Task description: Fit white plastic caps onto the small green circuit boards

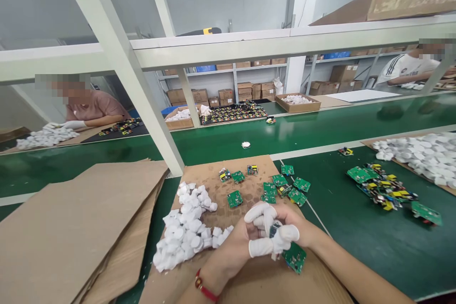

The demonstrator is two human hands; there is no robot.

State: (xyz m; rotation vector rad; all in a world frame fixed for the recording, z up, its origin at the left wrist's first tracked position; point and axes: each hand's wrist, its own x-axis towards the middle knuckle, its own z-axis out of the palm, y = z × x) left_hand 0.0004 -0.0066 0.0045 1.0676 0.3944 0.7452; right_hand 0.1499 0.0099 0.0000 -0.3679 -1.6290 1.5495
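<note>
My left hand (245, 240), with white finger cots and a red bracelet at the wrist, meets my right hand (290, 217) above the cardboard sheet. Both are closed around a green circuit board (295, 257), whose lower corner sticks out below the fingers. White finger cots cover my right fingers too. Overlapping fingers hide most of what lies between the hands, though a dark part shows there. Just beyond them, several green boards (270, 190) lie on the cardboard (221, 218) and over its right edge. Left of my hands is a heap of small white plastic pieces (188, 221).
Stacked cardboard sheets (81, 218) lie at left, beside a slanting metal post (131, 76). A pile of boards (384, 187) and more white pieces (420, 154) are at right. Across the green belt (213, 140), a co-worker (96, 107) sits at left and another person (409, 66) at right.
</note>
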